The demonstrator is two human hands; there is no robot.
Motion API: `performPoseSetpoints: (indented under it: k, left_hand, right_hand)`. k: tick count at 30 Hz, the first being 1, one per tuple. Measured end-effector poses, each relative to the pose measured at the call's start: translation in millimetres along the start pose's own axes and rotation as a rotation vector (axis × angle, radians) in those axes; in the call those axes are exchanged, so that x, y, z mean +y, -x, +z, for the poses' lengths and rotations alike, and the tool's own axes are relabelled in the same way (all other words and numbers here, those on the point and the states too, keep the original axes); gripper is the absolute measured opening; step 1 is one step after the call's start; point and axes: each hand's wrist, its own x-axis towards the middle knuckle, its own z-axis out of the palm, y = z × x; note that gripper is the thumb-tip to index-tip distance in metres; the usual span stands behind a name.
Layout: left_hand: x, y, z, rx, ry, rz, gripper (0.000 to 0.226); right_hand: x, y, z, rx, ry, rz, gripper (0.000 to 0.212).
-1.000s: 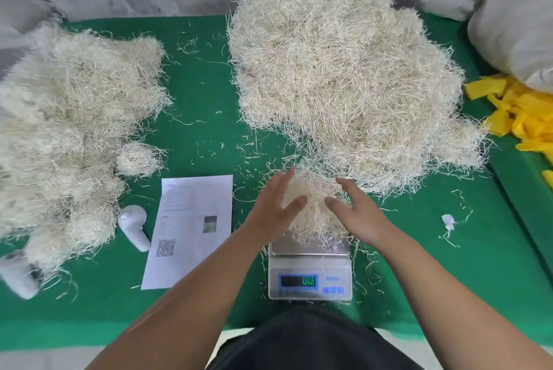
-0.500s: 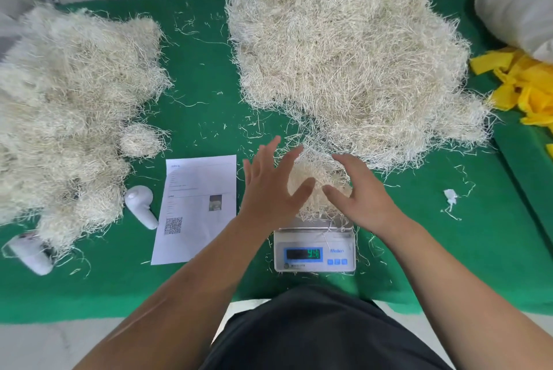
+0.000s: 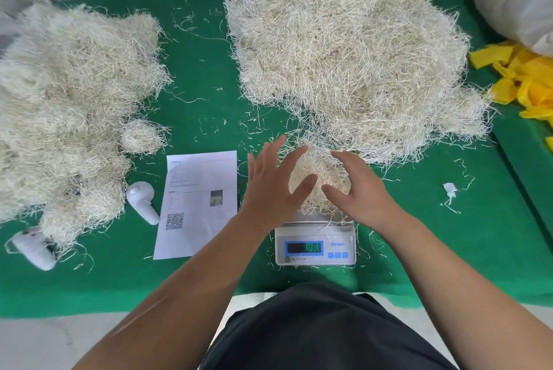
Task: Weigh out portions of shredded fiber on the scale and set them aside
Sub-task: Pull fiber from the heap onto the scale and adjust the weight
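pale, straw-like shredded fiber sits as a small fluffy portion (image 3: 318, 181) on the pan of the digital scale (image 3: 315, 245), whose lit display shows digits that look like 103. both hands flank the clump: the left hand (image 3: 270, 187) at its 9 o'clock with fingers spread and straight, thumb reaching toward the fiber, and the right hand (image 3: 359, 190) at its 3 o'clock, fingers loosely bent and opened over the top; whether either palm actually touches the strands i cannot tell, and neither hand pinches anything. this stuff looks very light, springy and loose, likely to shed strands and snag on neighbouring fiber, so it probably wants scooping from both sides low at the base, cupped together, not pinched from the top. at 12 o'clock of the scale, nearly touching the portion, lies the big source heap (image 3: 344, 55); at 10 o'clock, well apart, a pile of fiber clumps (image 3: 68, 118) with one small ball (image 3: 140, 136) at its edge. a printed sheet with a qr code (image 3: 197, 202) lies just beside the scale at 9 o'clock, a white plastic object (image 3: 142, 202) beyond it, all on green felt (image 3: 203, 70). yellow strips (image 3: 526, 76) lie at 2 o'clock.
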Motion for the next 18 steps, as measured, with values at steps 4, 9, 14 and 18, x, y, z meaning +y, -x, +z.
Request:
performPoseSetpoints:
  k: [4, 9, 14, 18]
  left_hand:
    - [8, -4, 11, -0.067, 0.339, -0.286, 0.057]
    - [27, -11, 26, -0.230, 0.948, -0.747, 0.073]
    - [36, -38, 0, 0.070, 1.136, -0.854, 0.078]
    - [59, -71, -38, -0.031, 1.370, -0.890, 0.066]
  right_hand:
    - [4, -11, 19, -0.117, 0.176, 0.225, 0.082]
    - [-21, -22, 39, -0.196, -0.038, 0.306, 0.027]
    - [-65, -23, 11, -0.024, -0.714, 0.245, 0.026]
    - [-94, -41, -20, 0.131, -0.780, 0.200, 0.070]
